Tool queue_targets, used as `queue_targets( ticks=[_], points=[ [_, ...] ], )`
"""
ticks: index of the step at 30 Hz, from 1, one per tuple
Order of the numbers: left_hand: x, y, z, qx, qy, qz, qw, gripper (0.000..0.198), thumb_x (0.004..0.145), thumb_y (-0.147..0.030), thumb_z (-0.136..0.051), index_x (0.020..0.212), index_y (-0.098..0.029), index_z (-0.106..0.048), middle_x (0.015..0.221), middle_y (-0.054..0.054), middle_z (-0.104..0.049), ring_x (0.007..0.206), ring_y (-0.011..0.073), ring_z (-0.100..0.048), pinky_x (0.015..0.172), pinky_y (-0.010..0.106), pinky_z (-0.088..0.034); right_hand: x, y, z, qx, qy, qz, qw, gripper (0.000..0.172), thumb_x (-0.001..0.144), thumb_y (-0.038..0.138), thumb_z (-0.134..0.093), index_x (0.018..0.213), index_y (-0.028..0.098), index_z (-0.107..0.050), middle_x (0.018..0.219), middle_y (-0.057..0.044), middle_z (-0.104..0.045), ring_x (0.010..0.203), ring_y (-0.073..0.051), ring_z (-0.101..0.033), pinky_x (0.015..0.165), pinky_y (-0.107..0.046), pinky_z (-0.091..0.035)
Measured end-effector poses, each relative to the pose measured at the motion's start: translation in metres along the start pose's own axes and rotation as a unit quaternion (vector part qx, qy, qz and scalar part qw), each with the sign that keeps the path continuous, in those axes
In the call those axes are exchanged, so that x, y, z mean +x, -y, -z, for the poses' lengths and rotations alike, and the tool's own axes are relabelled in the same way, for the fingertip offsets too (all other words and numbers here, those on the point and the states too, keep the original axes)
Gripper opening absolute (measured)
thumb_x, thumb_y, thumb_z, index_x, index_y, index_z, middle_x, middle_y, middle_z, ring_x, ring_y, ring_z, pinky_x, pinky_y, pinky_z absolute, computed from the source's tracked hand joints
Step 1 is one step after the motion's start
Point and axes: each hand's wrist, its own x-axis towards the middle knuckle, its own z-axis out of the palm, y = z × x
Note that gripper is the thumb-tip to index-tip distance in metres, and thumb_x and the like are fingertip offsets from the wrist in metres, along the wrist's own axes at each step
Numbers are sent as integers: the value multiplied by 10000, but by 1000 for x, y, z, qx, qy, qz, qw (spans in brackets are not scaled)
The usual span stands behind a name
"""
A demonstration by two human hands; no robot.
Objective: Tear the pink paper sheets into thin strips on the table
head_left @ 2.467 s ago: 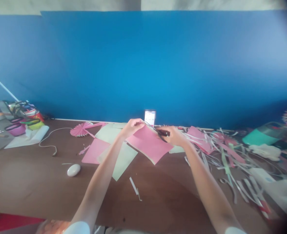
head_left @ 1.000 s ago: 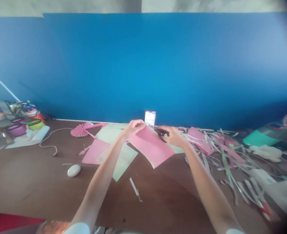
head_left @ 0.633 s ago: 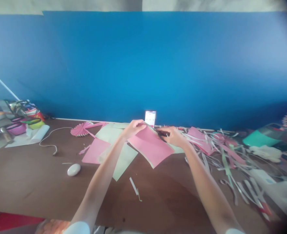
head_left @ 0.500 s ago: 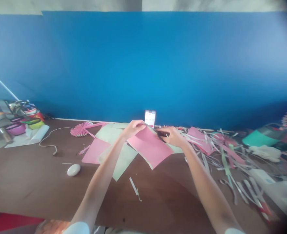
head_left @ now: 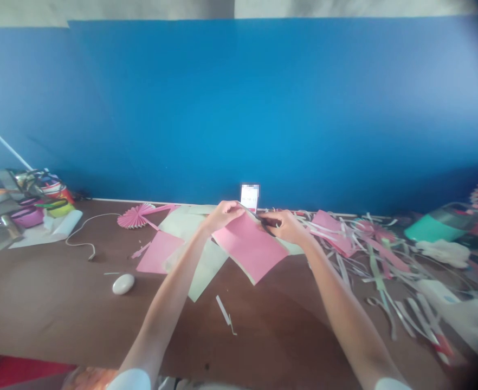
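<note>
My left hand is closed on the upper left corner of a pink paper sheet, which it holds tilted above the table. A pale sheet edge shows beneath the pink one. My right hand is closed around dark scissors at the sheet's upper right edge; the blades are mostly hidden. Pale green paper and another pink sheet lie on the table under and left of my left forearm.
A phone stands against the blue wall behind my hands. Paper strips are heaped at right, near a green-and-grey object. At left are a pleated pink paper fan, a white mouse-shaped object and a white cable.
Both hands keep their places on the paper and scissors, with barely any shift. The whole view has moved very slightly.
</note>
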Motion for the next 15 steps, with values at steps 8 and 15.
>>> queue_targets(
  ticks=[8, 15],
  points=[
    [-2, -7, 2, 46, -15, -26, 999, 328, 855, -433, -492, 913, -141, -630, 885, 52, -645, 794, 161, -588, 678, 240, -424, 3, -15, -3, 4, -56, -30, 998, 390, 773, 339, -571, 1134, 202, -520, 776, -13, -665, 676, -169, -592, 612, -266, -430],
    [-5, -10, 5, 79, -24, -34, 996, 311, 875, -414, -460, 949, -161, -625, 969, 57, -646, 818, 163, -583, 689, 242, -413, 3, -71, -13, -100, -48, -160, 981, 383, 737, 336, -584, 1058, 180, -445, 817, -50, -653, 696, -186, -608, 567, -243, -390]
  ],
)
